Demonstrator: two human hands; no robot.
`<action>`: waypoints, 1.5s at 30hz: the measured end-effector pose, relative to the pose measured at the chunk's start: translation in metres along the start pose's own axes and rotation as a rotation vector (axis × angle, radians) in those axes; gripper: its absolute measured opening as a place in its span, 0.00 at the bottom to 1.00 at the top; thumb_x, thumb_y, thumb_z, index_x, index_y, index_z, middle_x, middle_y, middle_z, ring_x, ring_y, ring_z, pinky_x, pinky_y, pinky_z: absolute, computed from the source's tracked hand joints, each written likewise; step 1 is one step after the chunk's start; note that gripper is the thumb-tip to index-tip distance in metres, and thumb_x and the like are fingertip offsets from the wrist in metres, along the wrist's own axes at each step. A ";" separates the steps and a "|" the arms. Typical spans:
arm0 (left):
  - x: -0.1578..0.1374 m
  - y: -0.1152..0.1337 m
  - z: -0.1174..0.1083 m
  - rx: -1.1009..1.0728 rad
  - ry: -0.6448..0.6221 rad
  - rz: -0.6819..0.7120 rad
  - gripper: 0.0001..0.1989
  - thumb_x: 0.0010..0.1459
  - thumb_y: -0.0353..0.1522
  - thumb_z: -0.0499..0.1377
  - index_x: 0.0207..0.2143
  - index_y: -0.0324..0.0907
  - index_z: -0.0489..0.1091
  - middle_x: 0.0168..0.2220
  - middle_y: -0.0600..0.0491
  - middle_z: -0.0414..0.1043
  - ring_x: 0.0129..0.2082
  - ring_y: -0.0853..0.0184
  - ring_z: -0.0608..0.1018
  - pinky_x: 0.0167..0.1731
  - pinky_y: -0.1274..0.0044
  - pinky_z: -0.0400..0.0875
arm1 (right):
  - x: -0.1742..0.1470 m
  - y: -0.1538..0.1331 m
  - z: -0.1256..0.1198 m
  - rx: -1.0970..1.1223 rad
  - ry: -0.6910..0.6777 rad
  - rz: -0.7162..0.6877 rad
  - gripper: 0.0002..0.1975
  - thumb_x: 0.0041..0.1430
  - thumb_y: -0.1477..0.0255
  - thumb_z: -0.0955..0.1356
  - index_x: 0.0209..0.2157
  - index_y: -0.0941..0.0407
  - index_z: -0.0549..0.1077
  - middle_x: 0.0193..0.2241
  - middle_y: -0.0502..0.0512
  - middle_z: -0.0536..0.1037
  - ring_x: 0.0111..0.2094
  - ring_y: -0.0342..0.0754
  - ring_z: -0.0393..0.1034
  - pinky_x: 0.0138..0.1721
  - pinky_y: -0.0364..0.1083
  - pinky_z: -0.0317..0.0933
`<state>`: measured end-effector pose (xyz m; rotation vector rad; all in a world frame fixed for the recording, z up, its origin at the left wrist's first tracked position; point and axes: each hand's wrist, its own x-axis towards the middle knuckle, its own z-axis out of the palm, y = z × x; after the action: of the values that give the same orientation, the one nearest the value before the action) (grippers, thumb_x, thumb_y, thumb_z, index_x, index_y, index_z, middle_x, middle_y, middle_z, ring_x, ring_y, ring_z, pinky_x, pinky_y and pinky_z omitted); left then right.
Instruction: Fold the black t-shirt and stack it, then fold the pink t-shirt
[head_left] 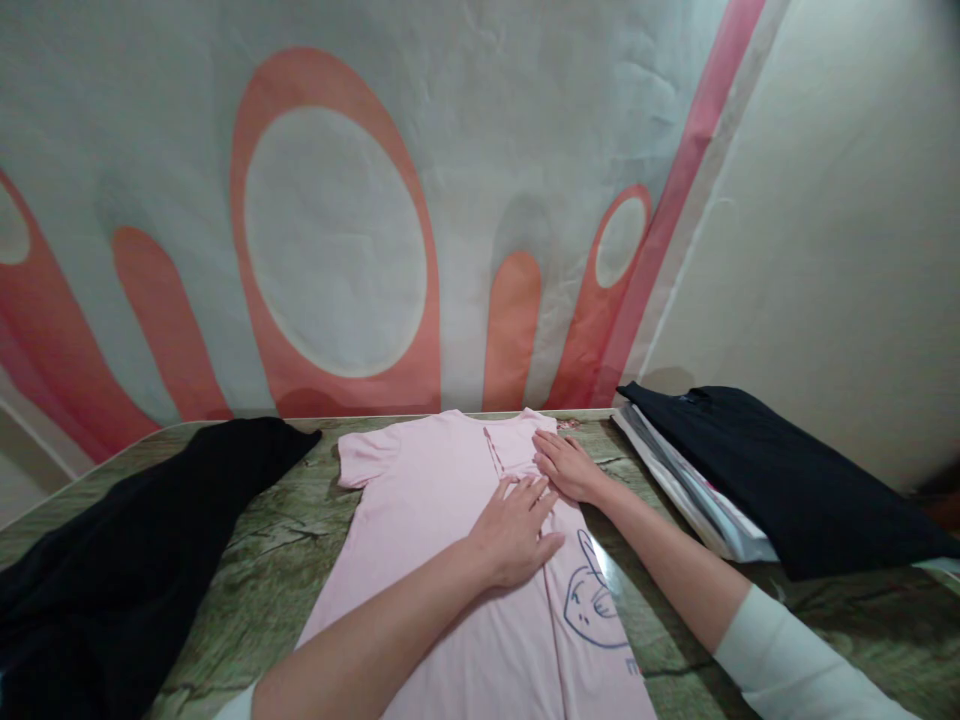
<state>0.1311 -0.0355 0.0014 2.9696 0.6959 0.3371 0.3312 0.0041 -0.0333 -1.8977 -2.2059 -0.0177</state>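
A pink T-shirt [427,530] lies spread on the table, its collar end toward the wall. The right side of the shirt is folded inward, with that sleeve lying over the body. Part of a dark line drawing of a face shows on the folded strip. My left hand [514,530] rests flat on the shirt just below the folded sleeve, fingers stretched out. On the sleeve's right part, near the fold's edge, my right hand [566,465] lies with its fingers extended. Both palms are hidden.
A stack of folded clothes with a black garment [765,470] on top stands at the right. Another black garment [150,530] lies loosely at the left. The wood-patterned table [289,540] meets a wall covering [465,150] with orange shapes at its far edge.
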 end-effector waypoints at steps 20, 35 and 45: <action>-0.008 0.005 0.007 -0.021 0.000 -0.019 0.26 0.60 0.46 0.44 0.53 0.40 0.60 0.57 0.45 0.58 0.58 0.54 0.57 0.55 0.60 0.48 | 0.017 0.007 0.023 -0.053 -0.053 0.028 0.28 0.63 0.61 0.49 0.59 0.57 0.58 0.61 0.57 0.55 0.61 0.52 0.47 0.57 0.55 0.46; -0.093 -0.053 -0.010 0.068 -0.065 -0.459 0.33 0.61 0.49 0.37 0.62 0.38 0.46 0.64 0.44 0.42 0.63 0.58 0.47 0.58 0.62 0.41 | 0.006 -0.009 0.016 -0.126 0.041 0.099 0.26 0.63 0.61 0.52 0.59 0.55 0.58 0.61 0.56 0.55 0.61 0.54 0.46 0.58 0.60 0.38; -0.135 -0.063 -0.016 0.154 -0.062 -0.514 0.31 0.62 0.47 0.38 0.62 0.40 0.47 0.64 0.46 0.42 0.63 0.59 0.47 0.59 0.65 0.41 | -0.097 -0.070 -0.020 0.040 0.035 -0.048 0.25 0.62 0.67 0.54 0.56 0.63 0.61 0.59 0.62 0.58 0.60 0.51 0.49 0.59 0.51 0.44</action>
<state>-0.0177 -0.0385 -0.0166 2.7736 1.4832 0.1565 0.2794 -0.1046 -0.0218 -1.8090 -2.2115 -0.0147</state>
